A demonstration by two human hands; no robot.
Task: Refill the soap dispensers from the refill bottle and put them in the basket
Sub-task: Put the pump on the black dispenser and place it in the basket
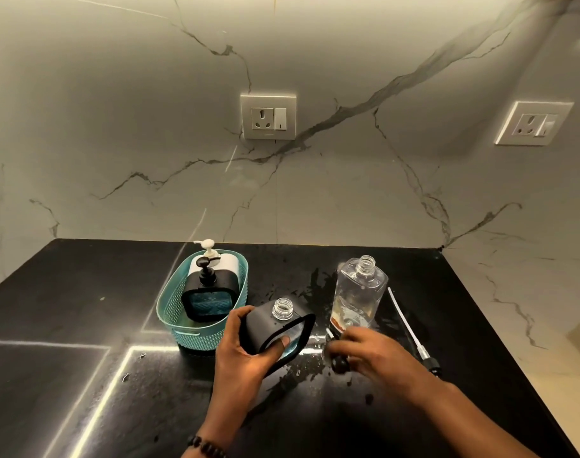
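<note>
Left hand [245, 355]: fingers and thumb wrapped round the open black dispenser [275, 328], tilted, cap off, just right of the basket.
Right hand [367, 350]: fingers curled over a black pump head [339, 363] on the desk [83, 325]; grip itself unclear.
Refill bottle [359, 292]: clear, uncapped, upright, behind the right hand.
Basket [196, 335]: teal, holding a capped black dispenser [207, 299] and a white dispenser [227, 264].
Loose pump tube [410, 328]: lying right of the refill bottle.
Desk: black, wet with splashes.

Single head-worn wide-angle view, looking forward and down from close above the dark surface [83, 292], facing the marble wall [116, 127].
</note>
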